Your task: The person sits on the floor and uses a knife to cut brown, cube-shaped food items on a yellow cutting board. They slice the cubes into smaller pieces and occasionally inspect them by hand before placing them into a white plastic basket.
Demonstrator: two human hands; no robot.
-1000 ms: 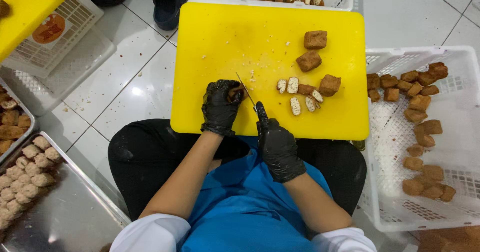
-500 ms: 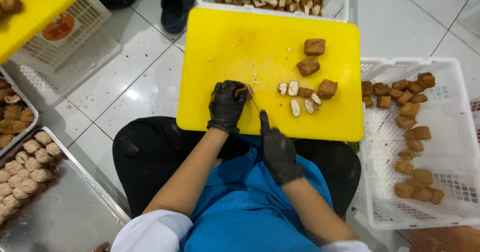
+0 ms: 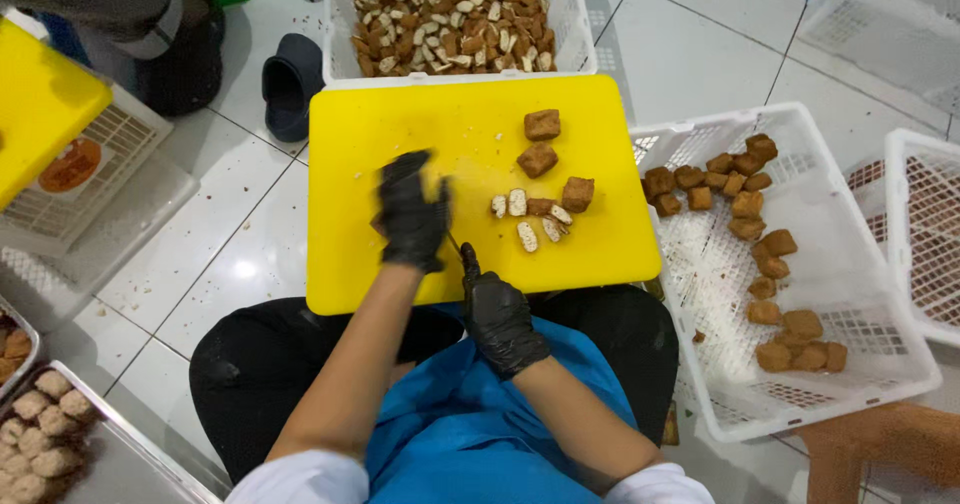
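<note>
**Left hand lifts off the cut**

Since half a second ago the left hand (image 3: pixel 412 212) has blurred upward, its grip unreadable. Right hand (image 3: pixel 497 314) is closed on the knife (image 3: pixel 458 249), on the yellow cutting board (image 3: pixel 400 124) beside cut pieces (image 3: pixel 525 219). Best to steady before slicing.

Around my board
Dark slipper (image 3: pixel 290 84) at ten o'clock; steel tray (image 3: pixel 130 454) of pale balls at seven.

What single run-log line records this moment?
left hand: on yellow board | right hand: grips knife handle | cut pieces: on board
</note>
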